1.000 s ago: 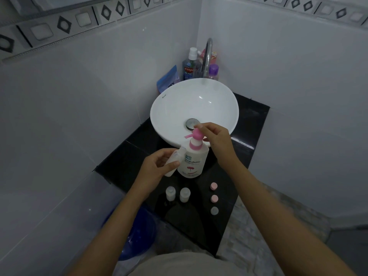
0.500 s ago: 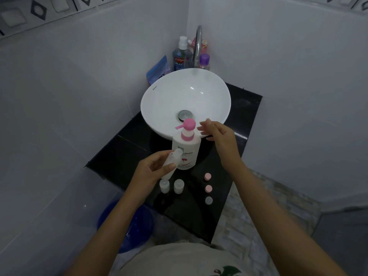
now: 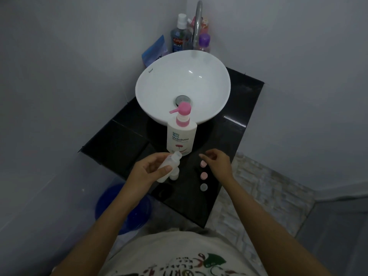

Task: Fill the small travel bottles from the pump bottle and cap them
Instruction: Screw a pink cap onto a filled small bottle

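A white pump bottle (image 3: 181, 136) with a pink pump head stands on the black counter (image 3: 119, 144) in front of the basin. My left hand (image 3: 148, 169) grips a small clear travel bottle (image 3: 169, 165), tilted, its open neck pointing up toward the pump bottle. Another small bottle (image 3: 174, 174) stands just behind it, mostly hidden. My right hand (image 3: 218, 163) hovers with fingers apart over the row of three caps: two pink caps (image 3: 203, 163) (image 3: 203, 175) and a clear cap (image 3: 204, 187).
A white bowl basin (image 3: 159, 84) with a chrome tap (image 3: 197, 22) fills the back of the counter. Behind it stand a blue mouthwash bottle (image 3: 179, 36), a purple-capped bottle (image 3: 204, 41) and a blue packet (image 3: 154, 51). A blue bucket (image 3: 111, 206) sits on the floor at left.
My right hand has left the pump head and come down over the caps. My left hand has drawn the travel bottle back from the spout toward me.
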Demonstrator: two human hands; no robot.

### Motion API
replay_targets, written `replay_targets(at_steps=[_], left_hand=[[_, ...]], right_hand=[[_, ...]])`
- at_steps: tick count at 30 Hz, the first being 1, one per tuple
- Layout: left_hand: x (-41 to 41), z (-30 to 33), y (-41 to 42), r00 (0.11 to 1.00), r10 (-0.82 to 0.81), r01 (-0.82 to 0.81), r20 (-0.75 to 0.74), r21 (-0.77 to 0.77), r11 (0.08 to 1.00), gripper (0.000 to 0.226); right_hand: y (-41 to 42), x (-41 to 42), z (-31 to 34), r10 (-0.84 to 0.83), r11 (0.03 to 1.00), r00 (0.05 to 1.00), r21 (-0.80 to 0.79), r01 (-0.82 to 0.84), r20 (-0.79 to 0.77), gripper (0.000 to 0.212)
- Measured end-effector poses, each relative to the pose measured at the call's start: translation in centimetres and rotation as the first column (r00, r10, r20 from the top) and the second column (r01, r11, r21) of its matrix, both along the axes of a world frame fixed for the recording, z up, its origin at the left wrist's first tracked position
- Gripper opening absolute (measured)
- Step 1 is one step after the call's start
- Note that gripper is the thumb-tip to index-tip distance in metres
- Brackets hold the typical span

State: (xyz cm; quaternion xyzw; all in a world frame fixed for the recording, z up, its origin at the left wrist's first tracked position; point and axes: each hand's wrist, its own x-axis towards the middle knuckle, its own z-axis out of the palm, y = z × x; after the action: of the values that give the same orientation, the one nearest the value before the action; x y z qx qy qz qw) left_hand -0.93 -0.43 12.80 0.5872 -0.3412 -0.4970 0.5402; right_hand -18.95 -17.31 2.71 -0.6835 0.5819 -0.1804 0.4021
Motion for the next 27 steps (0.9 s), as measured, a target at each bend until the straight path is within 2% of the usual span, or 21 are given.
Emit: replay_targets(at_steps=[3,6,9,11,15,17,19,21,24,27], left_hand=[[-0.1,0.0,0.6,1.000,0.003,-0.003,0.012,-0.004,1.000,0.029],[0.0,-0.2,1.0,1.000,0.026,-0.026,0.008,0.002,1.000,0.030],[0.2,-0.3,1.4,0.998,0.060,-0.060,-0.017,0.011,0.998,0.031],[0.2,-0.2,1.6,0.997,0.068,-0.068,-0.020,0.019,0.998,0.029],[0.0,0.2,1.6,0.997,0.076,-0.076,-0.016,0.014,0.997,0.030],[-0.1,0.4,1.5,0.997,0.076,-0.075,-0.022,0.011,0.997,0.030],[-0.2,0.8,1.3,0.998,0.067,-0.067,-0.019,0.007,0.998,0.029],[-0.3,1.3,1.2,0.998,0.056,-0.056,-0.013,-0.001,0.998,0.029],[-0.6,1.9,1.1,0.999,0.037,-0.037,-0.007,-0.013,0.999,0.029],[-1.0,2.5,0.9,1.000,-0.002,0.002,0.020,-0.021,1.000,0.030]], right_hand=[[-0.2,0.5,-1.1,0.074,0.997,0.976,-0.018,-0.079,-0.203,0.040],[-0.3,1.0,-1.4,0.137,0.983,0.923,-0.062,-0.171,-0.360,0.032],[-0.3,1.3,-1.6,0.151,0.980,0.880,-0.049,-0.194,-0.450,0.028],[-0.2,1.3,-1.8,0.143,0.987,0.884,-0.002,-0.161,-0.444,0.023],[-0.1,0.6,-0.9,0.080,0.996,0.947,-0.013,-0.088,-0.310,0.012],[0.1,0.5,0.8,0.058,0.998,0.986,0.009,-0.057,-0.155,0.009],[0.5,0.4,3.7,0.023,0.996,0.998,0.081,-0.028,0.062,0.008],[1.3,0.3,7.2,0.042,0.987,0.967,0.138,-0.079,0.253,0.007],[3.3,-0.4,11.8,0.147,0.955,0.870,0.160,-0.248,0.470,0.013],[5.4,-1.0,14.6,0.259,0.924,0.816,0.112,-0.365,0.517,0.018]])
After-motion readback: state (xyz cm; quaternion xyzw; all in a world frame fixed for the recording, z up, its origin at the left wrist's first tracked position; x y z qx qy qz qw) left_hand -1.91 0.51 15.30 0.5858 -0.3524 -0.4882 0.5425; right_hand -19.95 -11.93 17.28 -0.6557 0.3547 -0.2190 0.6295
